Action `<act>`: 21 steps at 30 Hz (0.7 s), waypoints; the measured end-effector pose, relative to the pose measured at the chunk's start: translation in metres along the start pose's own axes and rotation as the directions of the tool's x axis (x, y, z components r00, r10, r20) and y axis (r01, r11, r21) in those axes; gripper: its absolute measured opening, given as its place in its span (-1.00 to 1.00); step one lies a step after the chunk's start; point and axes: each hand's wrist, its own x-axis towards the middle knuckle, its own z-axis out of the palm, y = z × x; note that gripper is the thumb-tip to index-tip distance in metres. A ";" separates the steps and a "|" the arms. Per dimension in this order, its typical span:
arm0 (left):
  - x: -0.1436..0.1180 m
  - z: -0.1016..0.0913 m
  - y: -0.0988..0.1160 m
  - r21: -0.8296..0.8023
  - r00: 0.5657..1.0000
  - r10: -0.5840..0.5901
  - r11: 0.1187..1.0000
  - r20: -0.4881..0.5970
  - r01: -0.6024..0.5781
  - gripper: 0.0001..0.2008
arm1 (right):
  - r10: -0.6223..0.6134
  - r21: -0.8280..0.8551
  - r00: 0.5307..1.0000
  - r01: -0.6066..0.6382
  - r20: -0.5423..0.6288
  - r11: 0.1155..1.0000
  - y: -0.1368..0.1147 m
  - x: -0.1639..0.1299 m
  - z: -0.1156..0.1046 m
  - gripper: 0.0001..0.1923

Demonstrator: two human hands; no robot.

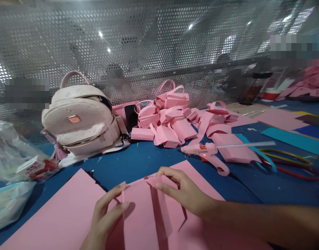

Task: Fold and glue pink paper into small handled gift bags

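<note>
My left grip [107,208] is pinching the left edge of a folded pink paper piece [138,215]; my right grip [185,191] is pinching its flap [163,208] near the top. Piece is sitting between both, over pink sheets [55,211] on the blue surface [141,156]. Pink glue gun [211,156] is lying beyond, pink paper bags [172,125] heaping behind. Labels: backpack [89,118] plate [74,119] and red-white carton [39,167] are showing marks, too small to read.
</note>
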 end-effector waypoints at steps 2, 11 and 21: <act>0.001 -0.001 0.000 0.007 1.000 -0.001 1.000 0.000 0.001 -0.35 | 0.013 0.008 1.000 -0.013 0.003 1.000 0.000 -0.001 0.000 -0.77; 0.003 -0.001 0.009 0.011 0.999 -0.040 0.999 0.026 0.040 -0.27 | 0.057 0.018 0.998 -0.057 -0.001 0.998 -0.006 -0.003 0.002 -0.85; -0.002 0.005 0.018 0.038 1.000 -0.018 0.999 -0.004 0.018 -0.19 | -0.038 0.107 0.989 0.054 -0.142 0.993 0.010 0.003 -0.001 -0.78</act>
